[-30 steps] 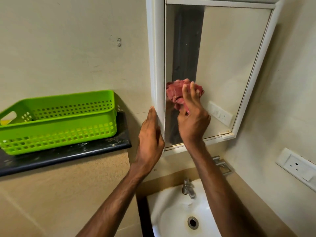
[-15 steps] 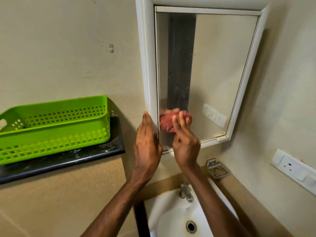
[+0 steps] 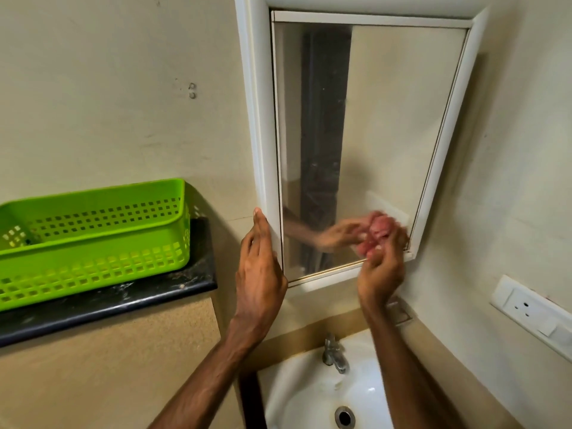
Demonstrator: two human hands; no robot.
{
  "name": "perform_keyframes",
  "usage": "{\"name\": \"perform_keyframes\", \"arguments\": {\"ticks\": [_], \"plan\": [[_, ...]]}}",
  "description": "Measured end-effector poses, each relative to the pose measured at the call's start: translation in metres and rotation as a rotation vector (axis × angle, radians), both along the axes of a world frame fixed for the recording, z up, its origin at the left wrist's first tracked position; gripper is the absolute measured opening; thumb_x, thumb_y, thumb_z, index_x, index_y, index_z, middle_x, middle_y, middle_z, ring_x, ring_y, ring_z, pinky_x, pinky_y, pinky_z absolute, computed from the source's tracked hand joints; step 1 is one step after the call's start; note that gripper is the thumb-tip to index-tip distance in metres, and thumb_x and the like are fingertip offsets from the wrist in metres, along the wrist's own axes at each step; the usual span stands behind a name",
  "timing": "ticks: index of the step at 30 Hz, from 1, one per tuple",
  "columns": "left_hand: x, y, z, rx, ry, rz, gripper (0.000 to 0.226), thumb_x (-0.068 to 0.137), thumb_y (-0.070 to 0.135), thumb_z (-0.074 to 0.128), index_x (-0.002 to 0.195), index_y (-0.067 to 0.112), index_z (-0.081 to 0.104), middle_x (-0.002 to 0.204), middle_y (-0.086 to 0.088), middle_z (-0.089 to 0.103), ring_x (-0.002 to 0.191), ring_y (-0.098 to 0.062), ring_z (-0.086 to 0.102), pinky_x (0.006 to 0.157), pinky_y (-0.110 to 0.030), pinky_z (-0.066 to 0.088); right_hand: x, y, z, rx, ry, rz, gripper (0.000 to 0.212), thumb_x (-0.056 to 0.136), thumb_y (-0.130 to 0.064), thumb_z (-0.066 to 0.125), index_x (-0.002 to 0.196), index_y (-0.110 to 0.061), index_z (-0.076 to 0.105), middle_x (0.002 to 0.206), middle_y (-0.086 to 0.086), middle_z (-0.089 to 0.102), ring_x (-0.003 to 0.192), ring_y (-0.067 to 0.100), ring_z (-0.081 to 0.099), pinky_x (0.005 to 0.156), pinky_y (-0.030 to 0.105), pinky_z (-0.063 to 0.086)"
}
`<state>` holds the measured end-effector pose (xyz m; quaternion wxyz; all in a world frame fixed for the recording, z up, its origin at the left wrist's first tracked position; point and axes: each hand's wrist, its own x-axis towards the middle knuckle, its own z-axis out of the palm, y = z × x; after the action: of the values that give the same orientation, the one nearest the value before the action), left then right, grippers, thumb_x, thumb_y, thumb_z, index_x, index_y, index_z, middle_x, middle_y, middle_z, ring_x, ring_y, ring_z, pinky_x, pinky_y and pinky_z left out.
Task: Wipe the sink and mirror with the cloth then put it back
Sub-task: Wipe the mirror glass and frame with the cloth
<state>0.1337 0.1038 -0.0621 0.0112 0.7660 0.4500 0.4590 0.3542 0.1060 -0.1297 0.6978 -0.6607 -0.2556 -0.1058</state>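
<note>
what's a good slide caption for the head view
Right hand wipes the white-framed wall mirror's lower right corner with a crumpled pink cloth; left hand steadies the frame.

right hand [image 3: 382, 274]: pink cloth [image 3: 376, 232] on mirror [image 3: 387, 119] lower right | left hand [image 3: 260, 267]: flat on frame edge

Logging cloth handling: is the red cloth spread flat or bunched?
Bunched: the red cloth is a wad in the right hand against the white-framed mirror.
</note>
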Motion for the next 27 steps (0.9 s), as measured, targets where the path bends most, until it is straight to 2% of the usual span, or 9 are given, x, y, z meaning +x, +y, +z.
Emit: {"name": "perform_keyframes", "arguments": {"ticks": [3, 6, 10, 12, 15, 17, 23, 25, 27], "plan": [[0.004, -0.003, -0.001, -0.051, -0.041, -0.011, 0.105, 0.084, 0.001, 0.064, 0.159, 0.019, -0.007, 0.141, -0.007, 0.047, 0.127, -0.024, 0.047, 0.087, -0.036, 0.056, -0.079, -0.011, -0.031, -0.051, -0.564, 0.183, 0.062, 0.099, 0.001, 0.057, 0.156, -0.022, 0.042, 0.16, 0.005, 0.044, 0.146, 0.032, 0.045, 0.108, 0.043, 0.053], [0.004, -0.004, -0.002, -0.068, -0.055, -0.032, 0.11, 0.084, 0.016, 0.072, 0.159, 0.025, -0.008, 0.154, -0.007, 0.034, 0.137, -0.022, 0.042, 0.097, -0.037, 0.05, -0.102, -0.016, -0.041, -0.075, -0.893, 0.335, 0.08, 0.086, 0.018, 0.065, 0.154, -0.021, 0.045, 0.16, 0.002, 0.045, 0.152, 0.028, 0.035, 0.113, 0.043, 0.049], [-0.001, 0.002, -0.004, 0.003, 0.022, -0.05, 0.102, 0.085, 0.001, 0.065, 0.16, 0.014, -0.004, 0.165, -0.002, 0.018, 0.148, -0.019, 0.027, 0.109, -0.025, 0.03, -0.013, -0.007, -0.006, -0.021, -0.584, 0.174, 0.071, 0.093, 0.014, 0.061, 0.153, -0.02, 0.048, 0.156, 0.01, 0.05, 0.142, 0.032, 0.051, 0.107, 0.031, 0.053], [-0.002, 0.003, -0.003, 0.013, 0.019, -0.062, 0.101, 0.085, -0.004, 0.062, 0.159, 0.013, -0.004, 0.163, -0.004, 0.022, 0.148, -0.02, 0.028, 0.112, -0.027, 0.03, 0.043, -0.004, 0.027, -0.006, -0.28, 0.058, 0.055, 0.098, 0.001, 0.053, 0.15, -0.018, 0.052, 0.147, 0.019, 0.057, 0.129, 0.039, 0.06, 0.106, 0.045, 0.053], [0.002, -0.001, -0.001, -0.018, -0.024, -0.044, 0.103, 0.084, -0.007, 0.062, 0.16, 0.015, -0.004, 0.154, -0.009, 0.037, 0.138, -0.023, 0.039, 0.1, -0.025, 0.041, 0.067, 0.005, 0.053, 0.004, -0.09, -0.078, 0.063, 0.093, -0.027, 0.038, 0.153, -0.013, 0.047, 0.157, 0.019, 0.045, 0.142, 0.041, 0.046, 0.112, 0.055, 0.045], [0.002, -0.001, 0.0, -0.016, -0.049, -0.046, 0.099, 0.085, -0.006, 0.06, 0.16, 0.015, -0.002, 0.145, -0.012, 0.044, 0.13, -0.024, 0.045, 0.094, -0.031, 0.049, 0.025, 0.011, 0.049, 0.042, -0.188, -0.053, 0.059, 0.097, -0.022, 0.039, 0.156, -0.017, 0.042, 0.165, 0.009, 0.035, 0.151, 0.035, 0.036, 0.114, 0.055, 0.044], [-0.002, 0.01, 0.009, 0.012, -0.093, -0.061, 0.081, 0.083, -0.004, 0.059, 0.155, 0.005, 0.024, 0.145, -0.016, 0.047, 0.137, -0.029, 0.043, 0.113, -0.047, 0.04, -0.073, 0.001, 0.047, 0.01, -1.136, 0.404, 0.066, 0.09, 0.021, 0.059, 0.148, -0.01, 0.052, 0.16, 0.008, 0.043, 0.154, 0.033, 0.031, 0.121, 0.057, 0.034], [-0.004, 0.009, 0.021, 0.058, -0.104, -0.059, 0.085, 0.081, -0.011, 0.057, 0.157, 0.005, 0.022, 0.161, -0.012, 0.028, 0.149, -0.024, 0.028, 0.121, -0.044, 0.029, -0.037, 0.007, 0.071, 0.022, -1.147, 0.368, 0.062, 0.092, 0.019, 0.055, 0.148, -0.006, 0.052, 0.158, 0.014, 0.045, 0.152, 0.038, 0.034, 0.119, 0.059, 0.036], [-0.005, 0.009, 0.035, 0.123, -0.095, -0.073, 0.087, 0.082, -0.01, 0.056, 0.158, 0.005, 0.017, 0.165, -0.007, 0.02, 0.15, -0.02, 0.024, 0.121, -0.036, 0.025, 0.016, 0.011, 0.097, 0.102, -0.813, 0.213, 0.053, 0.097, 0.008, 0.046, 0.149, 0.0, 0.048, 0.157, 0.022, 0.045, 0.145, 0.044, 0.042, 0.115, 0.058, 0.042]]}}
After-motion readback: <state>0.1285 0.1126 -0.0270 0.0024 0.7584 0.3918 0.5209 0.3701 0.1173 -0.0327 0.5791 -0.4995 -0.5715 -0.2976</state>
